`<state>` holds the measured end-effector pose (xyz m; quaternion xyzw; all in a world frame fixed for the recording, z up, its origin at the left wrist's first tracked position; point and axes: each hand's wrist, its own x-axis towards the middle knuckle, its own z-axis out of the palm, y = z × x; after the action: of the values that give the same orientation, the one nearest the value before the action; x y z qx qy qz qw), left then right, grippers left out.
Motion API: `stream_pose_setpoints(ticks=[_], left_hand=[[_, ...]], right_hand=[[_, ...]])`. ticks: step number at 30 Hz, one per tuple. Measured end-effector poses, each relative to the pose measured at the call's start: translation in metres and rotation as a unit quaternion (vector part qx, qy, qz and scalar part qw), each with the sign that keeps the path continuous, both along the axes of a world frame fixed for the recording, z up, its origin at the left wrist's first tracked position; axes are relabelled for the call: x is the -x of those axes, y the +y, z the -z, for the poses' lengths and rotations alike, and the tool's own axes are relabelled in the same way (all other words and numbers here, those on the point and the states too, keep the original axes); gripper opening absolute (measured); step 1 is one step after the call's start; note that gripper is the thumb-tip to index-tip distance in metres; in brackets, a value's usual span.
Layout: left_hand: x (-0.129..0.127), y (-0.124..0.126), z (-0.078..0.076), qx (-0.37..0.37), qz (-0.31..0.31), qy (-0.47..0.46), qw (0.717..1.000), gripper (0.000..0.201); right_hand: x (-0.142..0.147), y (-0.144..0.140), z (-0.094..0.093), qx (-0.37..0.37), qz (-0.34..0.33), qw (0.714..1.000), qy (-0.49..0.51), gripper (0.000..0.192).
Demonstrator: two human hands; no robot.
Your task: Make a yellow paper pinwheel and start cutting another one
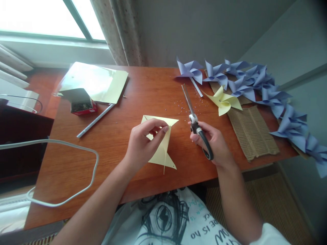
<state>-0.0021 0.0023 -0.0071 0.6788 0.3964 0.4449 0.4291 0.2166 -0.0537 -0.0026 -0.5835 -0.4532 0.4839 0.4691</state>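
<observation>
My left hand [144, 141] pinches a pale yellow paper square [163, 149] that has cuts from its corners and lies on the wooden table [122, 112]. My right hand [213, 143] grips black-handled scissors [195, 124]; their slightly parted blades point away from me, just right of the paper. A finished yellow pinwheel [224, 102] lies beyond the scissors, next to several purple pinwheels [255, 81].
A stack of yellow sheets [95, 81] and a small red box [83, 107] sit far left, with a thin silver stick [95, 120] beside them. Corrugated cardboard [251, 131] lies at right. A white cable [76, 170] loops over the left edge. Small beads [182, 107] are scattered mid-table.
</observation>
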Motion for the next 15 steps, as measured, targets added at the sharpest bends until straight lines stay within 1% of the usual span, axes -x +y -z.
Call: stream_pose_setpoints(ticks=[2, 4, 8, 11, 13, 15], left_hand=[[0.000, 0.000, 0.001, 0.000, -0.007, -0.001, 1.000, 0.006], [0.001, 0.001, 0.001, -0.002, -0.011, -0.002, 1.000, 0.006], [0.000, 0.001, 0.002, -0.005, -0.012, -0.003, 1.000, 0.005], [0.000, 0.000, 0.002, -0.009, -0.011, 0.002, 1.000, 0.005], [0.000, 0.001, 0.002, -0.014, -0.011, 0.008, 1.000, 0.005], [0.001, 0.001, 0.002, -0.019, -0.011, 0.011, 1.000, 0.005]], right_hand=[[-0.004, 0.002, 0.001, 0.044, -0.020, 0.996, 0.077, 0.041], [-0.009, 0.003, 0.005, 0.059, -0.032, 0.990, 0.127, 0.041], [-0.017, 0.003, 0.011, 0.081, -0.032, 0.982, 0.167, 0.045], [-0.022, 0.000, 0.008, 0.076, -0.016, 0.987, 0.143, 0.040], [-0.025, -0.001, 0.003, 0.062, 0.004, 0.993, 0.096, 0.038], [-0.031, -0.003, 0.000, 0.051, 0.027, 0.998, 0.035, 0.041]])
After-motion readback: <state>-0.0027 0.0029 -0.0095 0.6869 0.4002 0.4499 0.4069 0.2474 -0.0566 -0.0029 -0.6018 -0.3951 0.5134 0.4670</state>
